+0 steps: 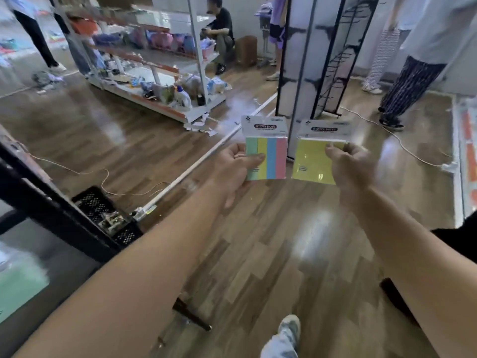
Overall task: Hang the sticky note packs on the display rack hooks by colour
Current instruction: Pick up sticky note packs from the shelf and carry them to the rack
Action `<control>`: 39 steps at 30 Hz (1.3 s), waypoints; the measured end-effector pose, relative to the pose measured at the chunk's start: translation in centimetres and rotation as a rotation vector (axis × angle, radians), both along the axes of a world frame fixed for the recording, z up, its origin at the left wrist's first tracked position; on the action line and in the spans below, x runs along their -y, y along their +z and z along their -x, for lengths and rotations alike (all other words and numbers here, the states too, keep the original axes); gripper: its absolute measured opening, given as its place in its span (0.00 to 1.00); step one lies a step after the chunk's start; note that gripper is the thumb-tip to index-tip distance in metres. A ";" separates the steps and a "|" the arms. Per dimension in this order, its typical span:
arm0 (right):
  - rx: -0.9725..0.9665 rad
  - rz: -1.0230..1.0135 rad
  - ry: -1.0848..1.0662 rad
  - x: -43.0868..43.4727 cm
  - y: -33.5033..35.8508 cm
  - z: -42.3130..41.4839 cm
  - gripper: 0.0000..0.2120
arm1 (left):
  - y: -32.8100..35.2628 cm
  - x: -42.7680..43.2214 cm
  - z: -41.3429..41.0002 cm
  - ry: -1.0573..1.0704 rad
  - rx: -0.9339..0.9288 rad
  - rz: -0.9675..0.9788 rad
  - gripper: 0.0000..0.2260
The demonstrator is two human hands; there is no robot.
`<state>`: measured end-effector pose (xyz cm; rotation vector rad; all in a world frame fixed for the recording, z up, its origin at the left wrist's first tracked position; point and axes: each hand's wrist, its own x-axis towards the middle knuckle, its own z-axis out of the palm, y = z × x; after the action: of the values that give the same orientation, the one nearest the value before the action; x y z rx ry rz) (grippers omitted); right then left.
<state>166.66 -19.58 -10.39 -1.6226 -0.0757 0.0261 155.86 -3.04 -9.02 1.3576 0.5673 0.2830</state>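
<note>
Striped pack (pixel 265 148) and yellow pack (pixel 318 153) upright, headers up, pinched in separate hands.

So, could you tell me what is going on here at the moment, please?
A person is holding up two sticky note packs, one in each hand, above a wooden floor. The left hand grips a multicolour pack with green, yellow, blue and pink strips; the right hand grips a plain yellow pack. A black display rack with hooks stands ahead, beyond the packs. Neither pack is hung yet.
</note>
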 end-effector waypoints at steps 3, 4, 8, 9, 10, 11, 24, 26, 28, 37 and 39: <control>-0.006 0.010 -0.015 0.0 -0.6 -6.5 0.09 | -0.2 0.2 -6.4 -0.008 0.000 0.002 0.07; -0.011 0.011 -0.016 -0.1 -0.9 -8.7 0.08 | -0.3 0.2 -8.5 -0.004 -0.004 0.010 0.07; -0.065 -0.023 -0.015 -0.5 -1.4 -17.5 0.08 | -0.2 -0.3 -16.7 0.018 -0.014 0.026 0.08; -0.076 -0.032 -0.013 -0.7 -1.4 -19.6 0.08 | -0.1 -0.5 -18.7 0.023 -0.005 0.034 0.07; -0.088 -0.039 -0.010 -1.0 -1.5 -21.7 0.09 | 0.1 -0.7 -20.7 0.028 0.005 0.051 0.07; -0.100 -0.040 -0.009 -1.2 -1.6 -23.6 0.09 | 0.2 -1.0 -22.7 0.031 0.013 0.067 0.06; -0.114 -0.181 -0.066 -4.5 -0.6 -49.6 0.03 | -0.4 -6.9 -50.3 0.025 0.149 -0.036 0.01; -0.103 -0.196 -0.089 -5.7 0.3 -54.1 0.03 | 0.3 -8.0 -55.2 0.009 0.170 -0.100 0.02; -0.075 -0.210 -0.100 -6.6 1.4 -58.1 0.04 | 1.4 -8.8 -60.1 -0.011 0.205 -0.153 0.04; -0.035 -0.225 -0.142 -6.3 2.2 -73.7 0.06 | 2.9 -8.7 -78.5 -0.047 0.259 -0.265 0.03; -0.053 -0.245 -0.122 -5.9 1.8 -77.7 0.06 | 2.8 -8.1 -82.4 -0.006 0.268 -0.317 0.07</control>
<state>244.41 -13.65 -8.54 -1.3786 0.0595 -0.0330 238.28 5.10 -6.21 1.5942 0.3013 0.5584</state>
